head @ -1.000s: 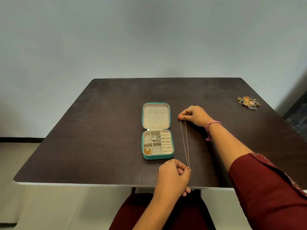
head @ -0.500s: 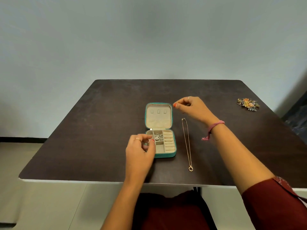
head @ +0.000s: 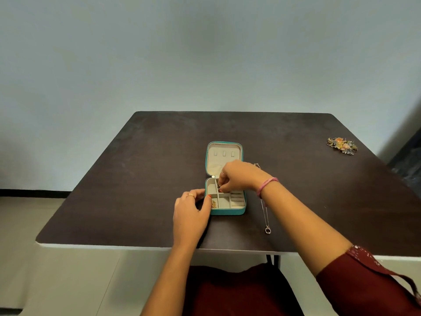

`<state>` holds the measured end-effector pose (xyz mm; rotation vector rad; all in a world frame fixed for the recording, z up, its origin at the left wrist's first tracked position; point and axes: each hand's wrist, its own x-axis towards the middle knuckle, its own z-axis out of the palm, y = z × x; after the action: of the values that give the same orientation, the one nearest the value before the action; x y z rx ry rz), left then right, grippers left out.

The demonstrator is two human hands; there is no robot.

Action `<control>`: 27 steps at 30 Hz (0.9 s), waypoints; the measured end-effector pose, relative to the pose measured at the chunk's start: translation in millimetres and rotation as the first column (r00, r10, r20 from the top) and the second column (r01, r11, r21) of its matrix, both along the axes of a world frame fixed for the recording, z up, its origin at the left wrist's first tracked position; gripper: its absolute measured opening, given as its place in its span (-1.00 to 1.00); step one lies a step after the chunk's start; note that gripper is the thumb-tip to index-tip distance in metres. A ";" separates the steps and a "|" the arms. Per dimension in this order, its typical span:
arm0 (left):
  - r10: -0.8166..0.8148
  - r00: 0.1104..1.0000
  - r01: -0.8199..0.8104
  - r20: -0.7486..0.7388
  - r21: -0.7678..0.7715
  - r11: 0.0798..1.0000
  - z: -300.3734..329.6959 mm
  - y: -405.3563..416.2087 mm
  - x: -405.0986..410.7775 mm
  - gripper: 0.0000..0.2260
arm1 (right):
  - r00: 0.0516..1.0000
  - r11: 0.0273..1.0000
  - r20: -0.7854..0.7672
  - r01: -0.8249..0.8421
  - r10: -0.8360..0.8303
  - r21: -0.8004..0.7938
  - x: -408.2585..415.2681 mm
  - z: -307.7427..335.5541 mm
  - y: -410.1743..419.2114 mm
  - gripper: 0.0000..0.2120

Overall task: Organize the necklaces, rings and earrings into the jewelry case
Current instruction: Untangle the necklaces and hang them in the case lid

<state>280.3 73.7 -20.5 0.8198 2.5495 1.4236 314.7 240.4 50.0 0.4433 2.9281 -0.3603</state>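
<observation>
- Lying open on bench (head: pixel 159 179): teal jewelry case (head: pixel 227 212), no legible writing.
- Right hand (head: pixel 239 177): pinching small item over upper compartment.
- Left hand (head: pixel 191 213): holding case's left edge.
- Necklace (head: pixel 265 215): beside case, right.

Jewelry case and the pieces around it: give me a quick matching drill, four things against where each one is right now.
Things:
1. jewelry case
2. necklace
3. pile of jewelry
4. gold piece

Places:
A. far right of the table
B. stretched out right of the case
C. table centre, lid open
D. near-left compartment of the case

Pairs: 1-C, 2-B, 3-A, 4-D
</observation>
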 end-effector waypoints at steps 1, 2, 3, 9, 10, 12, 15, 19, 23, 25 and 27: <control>0.000 1.000 0.000 0.005 -0.001 1.000 0.4 0.0 0.3 -0.78 | 1.000 0.999 -0.007 0.001 -0.001 0.033 -0.6 -0.4 -2.4 -0.85; 0.000 1.000 0.000 0.010 0.000 1.000 0.7 -0.1 0.3 -0.78 | 1.000 0.998 -0.016 0.008 -0.007 0.055 -1.2 -1.1 -4.3 -0.85; 0.002 1.000 -0.002 0.020 0.002 1.000 1.4 -0.4 0.6 -0.78 | 1.000 0.998 -0.025 0.015 -0.014 0.064 -1.3 -1.5 -5.6 -0.86; 0.010 0.977 -0.042 0.215 0.142 0.989 13.3 -2.6 -1.2 -0.88 | 0.992 0.986 -0.094 0.070 -0.085 -0.151 5.9 -1.3 -3.3 -0.91; 0.011 0.966 -0.060 0.257 0.181 0.982 17.6 -3.1 -1.9 -0.88 | 0.989 0.976 -0.113 0.074 -0.098 -0.206 8.9 -0.6 -2.6 -0.91; 0.031 0.958 -0.103 0.284 0.242 0.965 28.1 -3.5 -4.5 -0.88 | 0.973 0.952 -0.186 0.078 -0.137 -0.294 15.2 3.5 -1.3 -0.92; 0.001 0.945 -0.095 0.328 0.271 0.958 50.3 -2.3 -8.1 -0.94 | 0.914 0.879 -0.317 0.080 -0.253 -0.470 24.5 17.2 -2.7 -0.94; -0.284 0.778 0.077 0.560 0.363 0.928 88.9 1.4 -1.3 -0.85 | 0.802 0.826 -0.489 0.010 -0.343 -0.563 36.5 46.7 -7.6 -0.92; -0.432 0.629 0.140 0.646 0.453 0.881 119.2 8.7 11.3 -0.67 | 0.701 0.874 -0.641 -0.052 -0.313 -0.483 48.7 73.9 -17.6 -0.90; -0.490 0.578 0.119 0.652 0.527 0.842 129.6 11.6 13.0 -0.62 | 0.668 0.891 -0.684 -0.067 -0.293 -0.448 55.4 81.5 -23.2 -0.91; -0.525 0.539 0.078 0.659 0.581 0.810 139.1 12.8 12.9 -0.63 | 0.653 0.903 -0.711 -0.095 -0.261 -0.418 61.1 83.6 -25.8 -0.93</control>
<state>293.1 86.6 118.6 0.4535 1.2831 1.7794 375.8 214.7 133.6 0.4361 3.4256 -1.5120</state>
